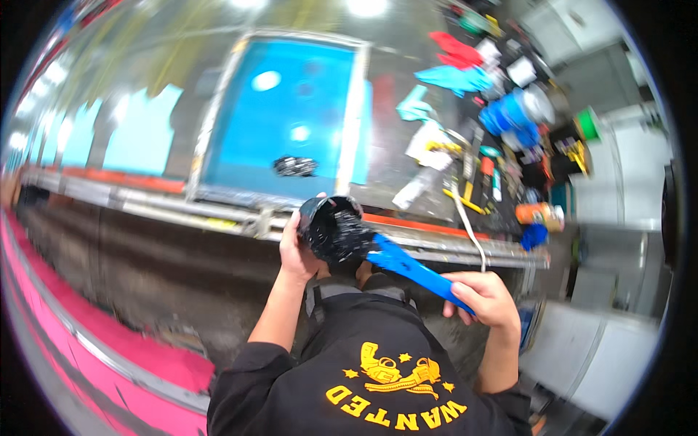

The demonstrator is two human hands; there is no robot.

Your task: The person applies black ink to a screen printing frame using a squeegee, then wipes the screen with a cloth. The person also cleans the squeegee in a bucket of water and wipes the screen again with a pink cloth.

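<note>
One round black ink tub, glossy black ink inside, gripped in the left hand. One flat blue plastic spatula, clenched in the right hand, its blade touching the tub's rim. Beyond the tub, one blue-meshed printing screen carries one black ink blob.

left hand: palm and fingertips hidden behind the black tub it grips; only the back and thumb edge show
tub interior: black, glossy, contents unreadable
blue spatula: blade end buried in the tub, handle end covered by the right hand
right hand: fingers curl under the handle, tips out of sight
clutter right of the grip: tools and rags, too small and blurred to sort
left rim: motion-smeared, surfaces indistinct
</note>
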